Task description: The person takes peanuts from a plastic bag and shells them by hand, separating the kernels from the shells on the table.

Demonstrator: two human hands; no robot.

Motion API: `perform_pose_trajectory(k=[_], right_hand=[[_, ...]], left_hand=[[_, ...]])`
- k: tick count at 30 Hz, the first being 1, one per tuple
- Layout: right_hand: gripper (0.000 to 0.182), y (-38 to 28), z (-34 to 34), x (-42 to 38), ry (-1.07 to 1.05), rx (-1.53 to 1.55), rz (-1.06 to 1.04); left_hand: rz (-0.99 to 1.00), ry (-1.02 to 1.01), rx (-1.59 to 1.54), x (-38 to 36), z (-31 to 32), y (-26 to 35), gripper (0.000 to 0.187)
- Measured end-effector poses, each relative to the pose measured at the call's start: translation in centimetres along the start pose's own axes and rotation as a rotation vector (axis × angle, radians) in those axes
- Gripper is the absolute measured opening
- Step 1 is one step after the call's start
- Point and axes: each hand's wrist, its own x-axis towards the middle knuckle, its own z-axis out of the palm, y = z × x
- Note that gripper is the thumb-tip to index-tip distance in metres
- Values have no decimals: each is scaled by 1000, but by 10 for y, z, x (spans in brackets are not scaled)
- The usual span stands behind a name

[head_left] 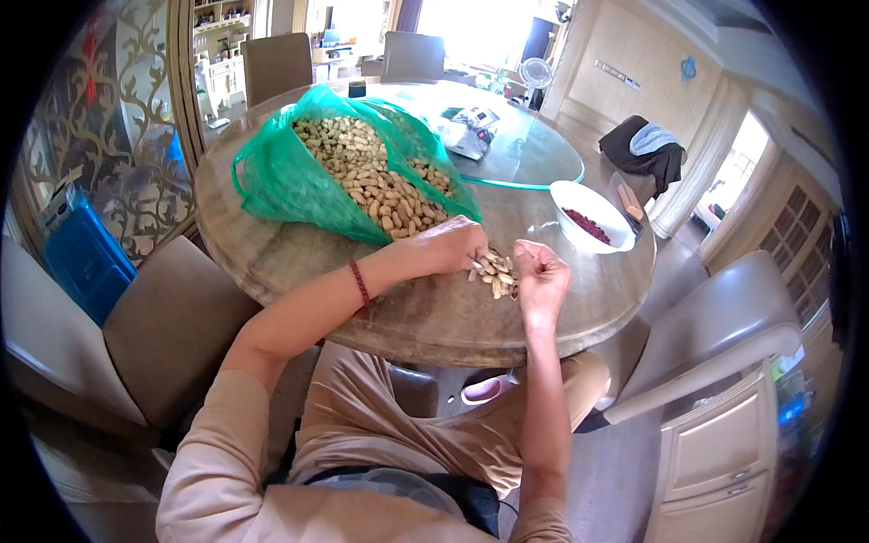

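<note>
Unshelled peanuts (385,185) fill an open green plastic bag (288,188) on the round table. My left hand (460,244), with a red bracelet (359,282) on its wrist, is closed beside the bag's front edge; what its fingers hold is too small to make out. To its right my right hand (541,269) is closed, fingertips pinched together, their contents hidden. Between the two hands lies a small pile of peanut shells (496,273). Farther right, a white bowl (568,195) contains dark red kernels (587,224).
The round table (398,324) has a glass turntable (539,156) bearing a clear plastic package (469,136). Chairs (715,312) surround it, one draped with dark clothing (641,152). A pink slipper (482,391) lies on the floor below.
</note>
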Motion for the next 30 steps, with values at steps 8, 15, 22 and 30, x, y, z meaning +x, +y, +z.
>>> perform_pose_trajectory(k=[8,15,22,30], right_hand=[[12,2,-2,1,40,30,31],[13,-2,-4,0,6,68,8],[12,-2,-4,0,-13,51,19],[11,0,1,-3,-99,138,-25]], left_hand=[[-43,370,-191,-11,-52,-27,22],[-56,-434,-142,-25,-72,-21,25],[-144,-714,-86,-21,-59,-3,16],[-5,-48,-766,-5,-37,1,10]])
